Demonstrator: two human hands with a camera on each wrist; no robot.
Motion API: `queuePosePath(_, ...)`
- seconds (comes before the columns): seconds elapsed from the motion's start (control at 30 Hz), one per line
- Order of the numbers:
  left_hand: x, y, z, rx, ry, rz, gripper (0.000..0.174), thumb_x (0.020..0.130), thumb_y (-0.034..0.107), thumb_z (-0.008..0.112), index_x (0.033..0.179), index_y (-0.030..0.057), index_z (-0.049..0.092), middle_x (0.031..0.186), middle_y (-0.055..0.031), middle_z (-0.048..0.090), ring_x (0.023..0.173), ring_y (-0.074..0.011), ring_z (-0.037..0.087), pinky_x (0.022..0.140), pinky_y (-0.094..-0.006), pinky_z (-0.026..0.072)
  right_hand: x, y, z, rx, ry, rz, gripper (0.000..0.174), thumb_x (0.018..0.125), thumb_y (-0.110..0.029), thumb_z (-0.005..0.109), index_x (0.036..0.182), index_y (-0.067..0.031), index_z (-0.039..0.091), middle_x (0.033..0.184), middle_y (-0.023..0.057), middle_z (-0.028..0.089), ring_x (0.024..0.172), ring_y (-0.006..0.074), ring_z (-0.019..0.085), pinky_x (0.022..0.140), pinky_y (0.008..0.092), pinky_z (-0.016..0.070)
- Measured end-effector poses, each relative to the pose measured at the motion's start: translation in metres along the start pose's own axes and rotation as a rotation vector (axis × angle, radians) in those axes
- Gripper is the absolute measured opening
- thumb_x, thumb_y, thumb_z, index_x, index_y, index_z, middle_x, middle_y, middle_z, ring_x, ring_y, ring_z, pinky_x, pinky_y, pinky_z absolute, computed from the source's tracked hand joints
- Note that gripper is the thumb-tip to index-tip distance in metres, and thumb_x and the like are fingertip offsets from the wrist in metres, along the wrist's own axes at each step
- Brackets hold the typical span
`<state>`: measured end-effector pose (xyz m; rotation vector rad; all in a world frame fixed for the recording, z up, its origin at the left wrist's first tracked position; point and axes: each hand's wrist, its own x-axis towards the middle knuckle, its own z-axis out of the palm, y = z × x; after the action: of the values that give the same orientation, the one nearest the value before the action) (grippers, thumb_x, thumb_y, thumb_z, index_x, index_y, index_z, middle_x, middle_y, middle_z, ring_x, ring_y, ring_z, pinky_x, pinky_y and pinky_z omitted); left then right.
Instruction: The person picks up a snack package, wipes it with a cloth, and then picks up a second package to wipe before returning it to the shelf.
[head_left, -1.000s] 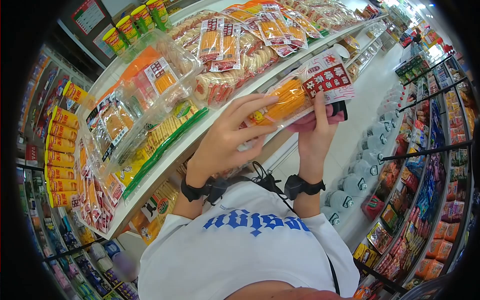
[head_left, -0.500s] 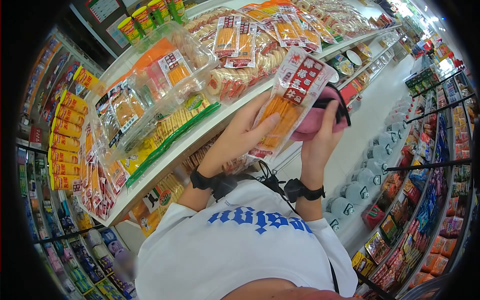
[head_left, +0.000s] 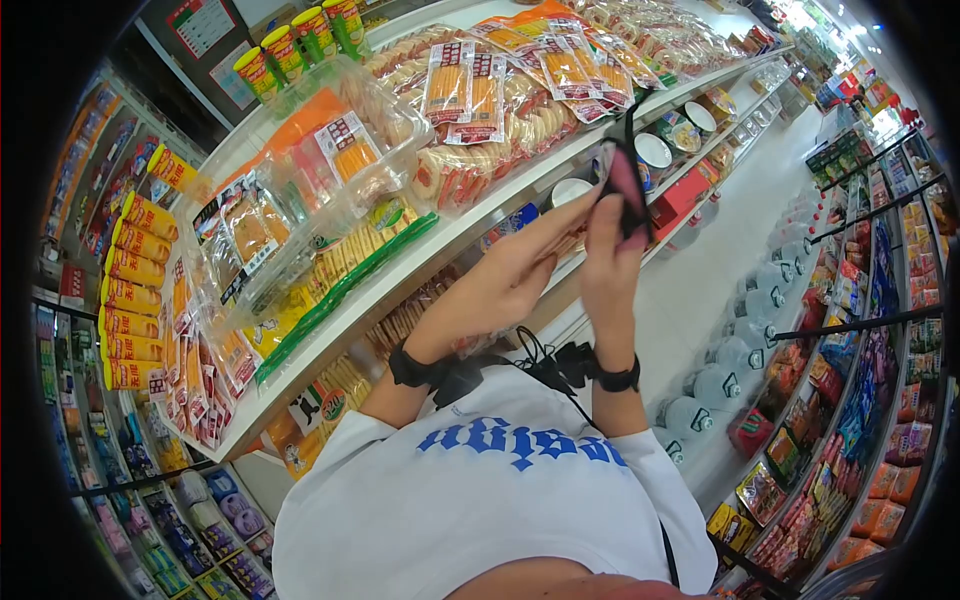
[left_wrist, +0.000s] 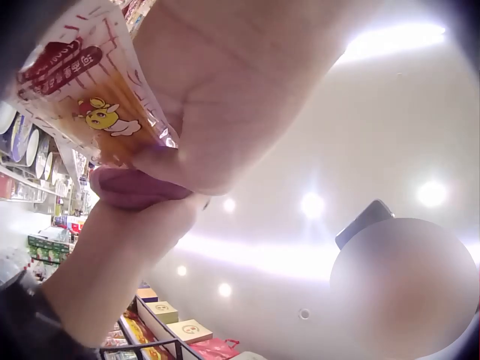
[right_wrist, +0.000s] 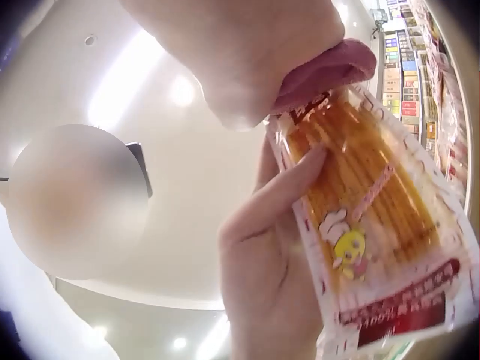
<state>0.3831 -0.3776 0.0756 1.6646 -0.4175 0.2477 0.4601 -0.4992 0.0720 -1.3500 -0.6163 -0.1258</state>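
My left hand grips a clear packet of orange-brown snack strips, its thumb lying across the front in the right wrist view. A yellow cartoon figure and red labels mark the packet, which is almost wholly hidden in the head view. Close beside it, my right hand pinches a folded pink cloth item with black edging, thumb on the near side. The cloth overlaps the packet's end in the right wrist view. Both hands are raised in front of the display shelf.
On the shelf top lie similar strip packets, bagged round snacks and a clear plastic tub. Yellow cans line its left end. Large water bottles stand along the aisle floor, beside racks of packaged goods.
The packet has turned from facing the head camera to nearly out of its sight. The right thumb has left the packet, and the pink cloth item has tipped upright and shifted left.
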Motion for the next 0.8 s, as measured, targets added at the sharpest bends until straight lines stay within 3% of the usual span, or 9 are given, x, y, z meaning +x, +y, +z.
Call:
queuePosePath(0.1, 0.001, 0.005, 0.004, 0.093, -0.009, 0.026, 0.071, 0.086, -0.015, 0.034, 0.154, 0.0009, 0.027, 0.155, -0.0193, 0.037, 0.143, -0.0275, 0.037, 0.115, -0.0328, 0.0298, 0.009, -0.001, -0.011, 0.164, 0.059, 0.292, 0.038, 0.104, -0.019, 0.052, 0.133, 0.0045, 0.054, 0.132, 0.0114, 0.058, 0.123, 0.0183, 0.05, 0.105, 0.032, 0.0382)
queuePosePath(0.23, 0.0, -0.011, 0.011, -0.252, 0.052, -0.091, 0.069, 0.087, -0.014, 0.035, 0.154, 0.0007, 0.027, 0.151, -0.0174, 0.042, 0.137, -0.0251, 0.045, 0.112, -0.0329, 0.0345, 0.009, -0.003, -0.004, -0.203, -0.099, -0.223, 0.036, 0.098, -0.012, 0.058, 0.131, 0.0021, 0.057, 0.125, 0.0109, 0.063, 0.116, 0.0205, 0.057, 0.11, 0.0379, 0.0363)
queuePosePath(0.33, -0.005, 0.0, 0.002, -0.146, 0.051, -0.198, 0.061, 0.091, -0.01, 0.039, 0.151, -0.0006, 0.031, 0.142, -0.015, 0.051, 0.131, -0.0218, 0.05, 0.108, -0.0315, 0.0386, 0.012, -0.008, -0.005, -0.341, -0.179, -0.405, 0.034, 0.092, -0.007, 0.062, 0.125, 0.0025, 0.06, 0.113, 0.0102, 0.067, 0.105, 0.0212, 0.062, 0.111, 0.0426, 0.0352)
queuePosePath(0.4, -0.002, 0.004, -0.002, -0.023, 0.041, -0.126, 0.054, 0.096, 0.0, 0.047, 0.15, -0.0006, 0.036, 0.138, -0.0116, 0.053, 0.126, -0.0179, 0.051, 0.106, -0.0305, 0.0386, 0.013, 0.006, -0.012, -0.246, -0.132, -0.288, 0.03, 0.096, -0.011, 0.061, 0.122, 0.0031, 0.061, 0.11, 0.0096, 0.067, 0.103, 0.0182, 0.062, 0.107, 0.0396, 0.0403)
queuePosePath(0.47, -0.001, 0.005, -0.001, 0.043, 0.072, -0.076, 0.049, 0.1, 0.007, 0.05, 0.147, -0.0014, 0.04, 0.135, -0.0102, 0.056, 0.123, -0.0164, 0.052, 0.104, -0.0297, 0.0396, 0.006, 0.007, -0.016, 0.061, -0.054, 0.198, 0.03, 0.101, -0.017, 0.058, 0.122, 0.0043, 0.059, 0.106, 0.0081, 0.067, 0.1, 0.0127, 0.062, 0.095, 0.0304, 0.0476)
queuePosePath(0.53, 0.0, 0.004, 0.003, 0.056, 0.151, -0.051, 0.043, 0.102, 0.01, 0.048, 0.143, -0.0032, 0.044, 0.131, -0.011, 0.059, 0.122, -0.0174, 0.054, 0.103, -0.0291, 0.0416, 0.01, 0.013, -0.015, 0.224, -0.015, 0.201, 0.033, 0.103, -0.02, 0.056, 0.124, 0.0051, 0.058, 0.107, 0.0082, 0.067, 0.099, 0.0113, 0.061, 0.09, 0.0267, 0.0493)
queuePosePath(0.67, 0.007, -0.013, -0.004, -0.279, 0.304, -0.218, 0.044, 0.107, 0.027, 0.047, 0.14, -0.0011, 0.049, 0.129, -0.0053, 0.06, 0.117, -0.0125, 0.055, 0.101, -0.0274, 0.0428, -0.006, 0.015, 0.005, -0.12, -0.036, -0.127, 0.047, 0.099, -0.017, 0.059, 0.139, 0.0058, 0.049, 0.145, 0.0195, 0.049, 0.135, 0.0245, 0.046, 0.109, 0.0356, 0.0375)
queuePosePath(0.7, 0.01, -0.014, -0.005, -0.338, 0.39, -0.175, 0.044, 0.107, 0.03, 0.046, 0.139, -0.0004, 0.05, 0.129, -0.0044, 0.06, 0.115, -0.0116, 0.056, 0.1, -0.0268, 0.0434, -0.001, 0.009, 0.001, -0.369, -0.187, -0.309, 0.057, 0.093, -0.015, 0.064, 0.143, 0.0048, 0.045, 0.155, 0.0204, 0.036, 0.146, 0.0317, 0.033, 0.117, 0.0412, 0.0263)
queuePosePath(0.8, 0.022, -0.017, -0.015, -0.688, 0.683, -0.126, 0.041, 0.106, 0.034, 0.047, 0.132, 0.0035, 0.056, 0.12, -0.0069, 0.064, 0.103, -0.0129, 0.063, 0.089, -0.0288, 0.0522, -0.008, -0.003, 0.017, -0.516, -0.393, -0.404, 0.062, 0.086, -0.017, 0.068, 0.143, -0.0023, 0.049, 0.152, 0.0186, 0.041, 0.143, 0.0389, 0.035, 0.118, 0.0481, 0.025)
